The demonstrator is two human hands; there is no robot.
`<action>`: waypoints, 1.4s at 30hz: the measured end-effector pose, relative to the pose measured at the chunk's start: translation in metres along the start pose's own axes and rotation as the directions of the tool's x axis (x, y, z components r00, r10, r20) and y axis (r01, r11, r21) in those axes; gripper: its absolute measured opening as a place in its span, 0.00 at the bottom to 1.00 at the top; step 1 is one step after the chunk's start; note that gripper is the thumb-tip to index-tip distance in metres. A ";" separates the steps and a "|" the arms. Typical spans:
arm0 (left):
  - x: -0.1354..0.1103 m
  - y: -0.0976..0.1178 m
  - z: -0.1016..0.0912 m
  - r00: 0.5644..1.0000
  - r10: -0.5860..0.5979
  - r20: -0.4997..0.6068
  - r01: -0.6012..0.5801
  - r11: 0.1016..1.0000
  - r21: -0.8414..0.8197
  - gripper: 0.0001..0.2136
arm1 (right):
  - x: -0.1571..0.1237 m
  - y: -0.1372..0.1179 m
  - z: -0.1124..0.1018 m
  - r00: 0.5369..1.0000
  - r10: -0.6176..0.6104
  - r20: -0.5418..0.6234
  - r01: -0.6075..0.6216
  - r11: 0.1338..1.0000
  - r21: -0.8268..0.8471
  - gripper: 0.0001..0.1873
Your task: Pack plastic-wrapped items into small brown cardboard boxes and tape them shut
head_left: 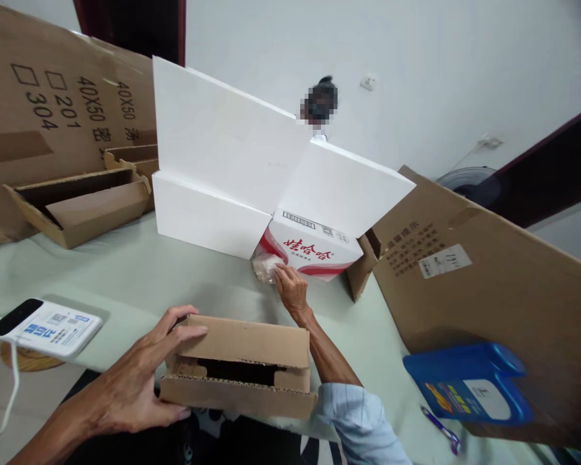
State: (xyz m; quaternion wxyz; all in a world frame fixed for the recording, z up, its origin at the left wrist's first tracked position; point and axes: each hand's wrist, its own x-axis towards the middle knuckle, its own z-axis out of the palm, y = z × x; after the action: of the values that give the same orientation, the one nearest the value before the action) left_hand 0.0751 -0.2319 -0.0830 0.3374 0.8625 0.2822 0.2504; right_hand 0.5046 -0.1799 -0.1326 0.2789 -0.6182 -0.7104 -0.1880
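The small box (237, 361) at lower centre was raw brown corrugated cardboard, matt, with its fluted edges showing. The bag (265, 266) at mid-frame looked like thin, crinkled clear plastic. The printed carton (319, 252) beside it had a slight sheen. The boards (223, 148) above were white, matt and foam-like. The table (126, 278) was smooth and pale green. The jug (469, 381) at lower right was glossy blue plastic.

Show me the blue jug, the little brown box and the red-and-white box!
Blue jug (465, 374): head view, flat side.
Little brown box (244, 341): head view, raised flap.
Red-and-white box (314, 253): head view, printed front.
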 end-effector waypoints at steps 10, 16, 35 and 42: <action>0.002 -0.011 0.008 0.999 -0.024 -0.023 0.024 0.999 -0.033 0.46 | -0.028 0.012 0.017 0.996 -0.079 0.031 0.081 0.995 -0.066 0.11; 0.003 -0.013 0.008 0.999 -0.047 -0.005 0.047 0.998 -0.046 0.47 | -0.036 0.010 0.019 0.997 -0.069 0.039 0.071 0.996 -0.052 0.09; 0.005 -0.012 0.007 0.999 -0.021 -0.030 0.020 0.999 -0.032 0.46 | -0.037 0.009 0.020 0.996 -0.015 0.093 0.015 1.000 0.000 0.11; 0.005 -0.013 0.007 1.000 -0.016 -0.015 0.015 0.999 -0.033 0.46 | -0.021 0.011 0.032 0.996 0.044 0.072 -0.043 0.999 -0.017 0.07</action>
State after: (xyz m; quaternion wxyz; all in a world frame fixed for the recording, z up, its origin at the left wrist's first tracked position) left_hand 0.0785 -0.2239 -0.0954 0.3514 0.8526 0.2874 0.2590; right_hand 0.5116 -0.1746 -0.1716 0.2522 -0.6421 -0.7049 -0.1649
